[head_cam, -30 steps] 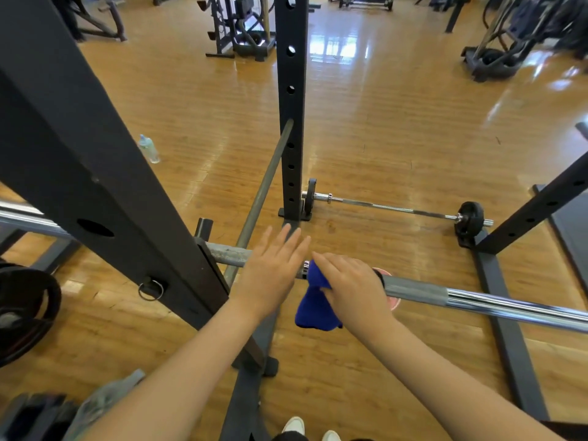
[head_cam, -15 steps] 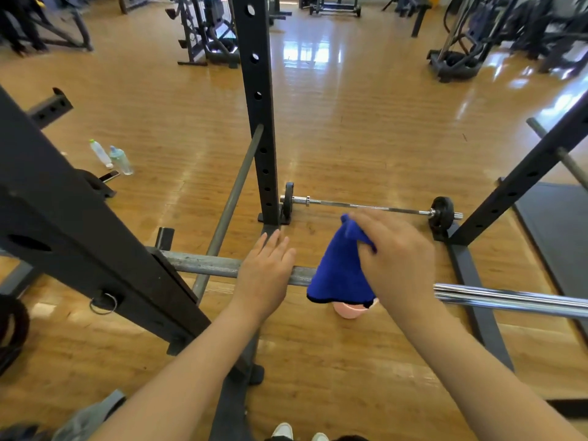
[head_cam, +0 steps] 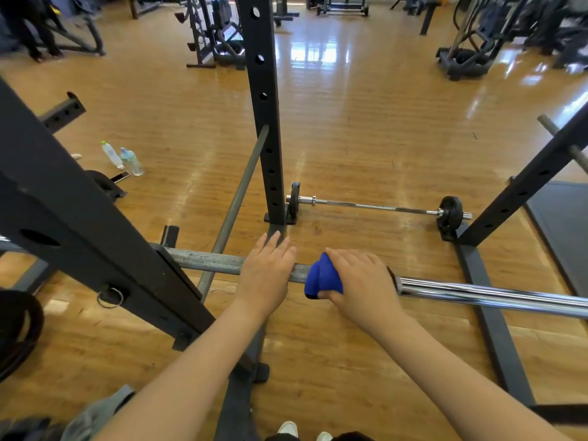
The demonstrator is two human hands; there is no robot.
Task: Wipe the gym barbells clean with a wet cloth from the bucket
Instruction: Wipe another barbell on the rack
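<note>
The right hand (head_cam: 359,281) is pressing a bunched bright-blue cloth (head_cam: 323,276) down onto the long steel barbell (head_cam: 477,292) that is lying across the black steel rack (head_cam: 79,218). Its fingers are curling over the top of the cloth and its thumb is tucking under the lower edge, so the cloth is being gripped against the bar; most of the fabric is sticking out on the thumb side of that hand. Whether the cloth is wrapping fully round the bar is hard to tell, since the hand is covering it.

The left hand (head_cam: 267,272) is resting flat on the dull grey part of the same bar, fingers straight and together, holding nothing, just beside the cloth and not touching it. Past the little-finger side of the right hand, the bar is turning to shiny chrome and running out of frame.

Beyond the fingertips of both hands, a thinner chrome barbell with small black plates (head_cam: 378,206) is lying on the glossy wooden floor (head_cam: 366,122). Well off to the outer side of the left hand, two clear plastic bottles (head_cam: 122,157) are standing or lying on the floor near a dark phone (head_cam: 120,177).
</note>
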